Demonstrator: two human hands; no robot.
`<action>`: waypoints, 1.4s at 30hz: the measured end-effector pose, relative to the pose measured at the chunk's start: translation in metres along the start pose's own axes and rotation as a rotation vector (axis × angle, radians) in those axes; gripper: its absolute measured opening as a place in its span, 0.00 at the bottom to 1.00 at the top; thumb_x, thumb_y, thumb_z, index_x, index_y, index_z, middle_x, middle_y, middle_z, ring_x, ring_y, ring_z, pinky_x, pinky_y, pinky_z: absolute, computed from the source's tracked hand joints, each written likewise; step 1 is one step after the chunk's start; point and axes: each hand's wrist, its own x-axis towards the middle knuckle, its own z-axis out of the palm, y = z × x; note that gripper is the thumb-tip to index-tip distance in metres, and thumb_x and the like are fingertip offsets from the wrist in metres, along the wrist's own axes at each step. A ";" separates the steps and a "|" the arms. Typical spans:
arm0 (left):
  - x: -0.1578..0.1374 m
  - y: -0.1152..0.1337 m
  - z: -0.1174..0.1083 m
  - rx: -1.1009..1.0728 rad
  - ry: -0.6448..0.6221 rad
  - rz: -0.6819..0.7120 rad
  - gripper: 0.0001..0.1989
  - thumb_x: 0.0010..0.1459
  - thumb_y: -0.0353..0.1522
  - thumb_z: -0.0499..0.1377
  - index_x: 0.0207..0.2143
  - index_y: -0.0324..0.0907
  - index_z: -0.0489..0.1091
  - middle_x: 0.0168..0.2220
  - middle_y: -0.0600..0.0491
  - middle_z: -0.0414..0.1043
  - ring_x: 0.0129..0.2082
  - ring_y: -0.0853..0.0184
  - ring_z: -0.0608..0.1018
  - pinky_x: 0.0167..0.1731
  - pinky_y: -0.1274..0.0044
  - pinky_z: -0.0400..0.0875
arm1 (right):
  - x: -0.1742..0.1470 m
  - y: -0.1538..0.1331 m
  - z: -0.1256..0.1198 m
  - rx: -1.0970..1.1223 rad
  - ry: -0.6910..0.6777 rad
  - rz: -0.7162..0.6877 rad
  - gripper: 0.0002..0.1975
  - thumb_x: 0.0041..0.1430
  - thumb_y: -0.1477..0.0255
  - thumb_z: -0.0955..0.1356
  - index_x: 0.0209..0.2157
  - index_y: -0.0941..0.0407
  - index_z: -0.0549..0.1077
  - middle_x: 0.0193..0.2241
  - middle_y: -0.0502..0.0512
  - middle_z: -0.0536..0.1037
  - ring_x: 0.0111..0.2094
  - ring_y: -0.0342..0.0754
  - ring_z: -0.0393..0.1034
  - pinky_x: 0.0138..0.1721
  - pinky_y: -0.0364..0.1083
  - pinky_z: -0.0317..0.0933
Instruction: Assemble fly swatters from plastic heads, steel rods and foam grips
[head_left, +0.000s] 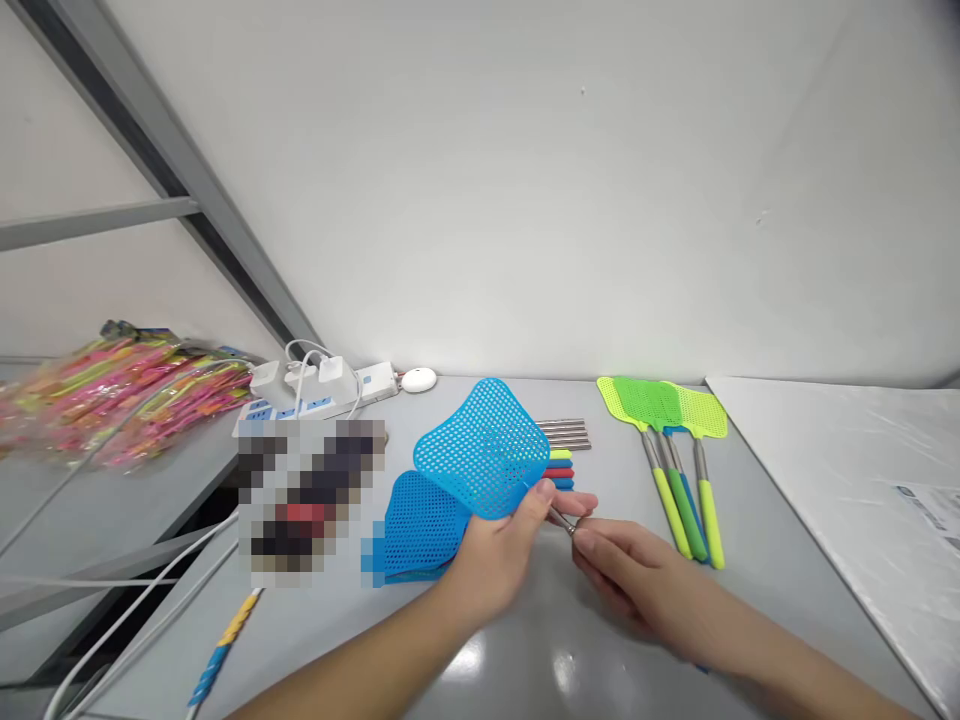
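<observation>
My left hand (501,555) grips a blue fly swatter head (484,448) at its lower corner and holds it tilted above the grey table (525,660). My right hand (637,580) pinches the thin metal rod (562,520) that meets the head's socket. The rod's far end is hidden under my right hand. A stack of more blue swatter heads (420,530) lies just left of my left hand. Behind the raised head lie loose metal rods (566,433) with coloured handles (559,470).
Three green and yellow fly swatters (671,440) lie at the right. A white sheet (847,470) covers the far right. A power strip with chargers (315,390) and a white puck (418,379) sit at the wall. Packaged colourful items (120,385) lie far left. A blurred patch (311,495) sits beside the blue stack.
</observation>
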 end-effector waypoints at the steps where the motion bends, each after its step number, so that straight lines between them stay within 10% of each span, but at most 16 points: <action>1: 0.001 0.000 0.000 -0.009 0.026 0.006 0.20 0.64 0.45 0.52 0.33 0.44 0.79 0.42 0.51 0.80 0.47 0.58 0.77 0.56 0.65 0.64 | -0.001 -0.002 0.000 -0.141 0.052 -0.037 0.25 0.66 0.51 0.57 0.23 0.54 0.54 0.17 0.42 0.53 0.18 0.38 0.45 0.18 0.40 0.41; 10: 0.011 0.003 -0.022 -0.164 0.313 0.254 0.21 0.65 0.46 0.51 0.29 0.43 0.75 0.33 0.50 0.78 0.38 0.62 0.78 0.48 0.69 0.69 | -0.009 0.004 -0.010 -1.113 0.479 -0.234 0.19 0.69 0.57 0.53 0.26 0.52 0.54 0.16 0.43 0.60 0.18 0.42 0.50 0.21 0.43 0.41; 17: 0.006 0.010 -0.016 0.052 -0.087 0.142 0.11 0.61 0.39 0.58 0.37 0.44 0.76 0.35 0.51 0.76 0.38 0.64 0.77 0.42 0.74 0.69 | -0.003 0.009 -0.017 -1.395 0.617 -0.552 0.15 0.70 0.63 0.55 0.33 0.51 0.65 0.18 0.44 0.70 0.17 0.43 0.63 0.21 0.44 0.39; 21: 0.004 0.006 -0.009 0.108 -0.105 0.171 0.16 0.64 0.40 0.54 0.28 0.41 0.74 0.26 0.52 0.71 0.30 0.67 0.74 0.36 0.75 0.68 | 0.000 0.008 -0.014 -1.449 0.642 -0.639 0.17 0.71 0.62 0.55 0.31 0.52 0.66 0.16 0.43 0.69 0.15 0.42 0.62 0.20 0.45 0.39; 33: 0.026 0.031 -0.052 -0.351 0.499 0.447 0.19 0.61 0.43 0.58 0.26 0.37 0.71 0.17 0.62 0.51 0.14 0.78 0.62 0.17 0.83 0.54 | -0.023 0.022 -0.045 -1.569 0.759 -0.614 0.18 0.70 0.62 0.57 0.26 0.53 0.60 0.15 0.42 0.64 0.14 0.40 0.58 0.20 0.44 0.39; 42: -0.006 0.048 -0.025 -0.484 0.576 0.530 0.18 0.63 0.43 0.56 0.28 0.39 0.69 0.20 0.61 0.55 0.15 0.78 0.62 0.19 0.82 0.59 | -0.071 0.033 -0.050 -1.639 0.850 -0.688 0.16 0.70 0.64 0.58 0.27 0.53 0.63 0.18 0.44 0.68 0.18 0.44 0.60 0.24 0.45 0.44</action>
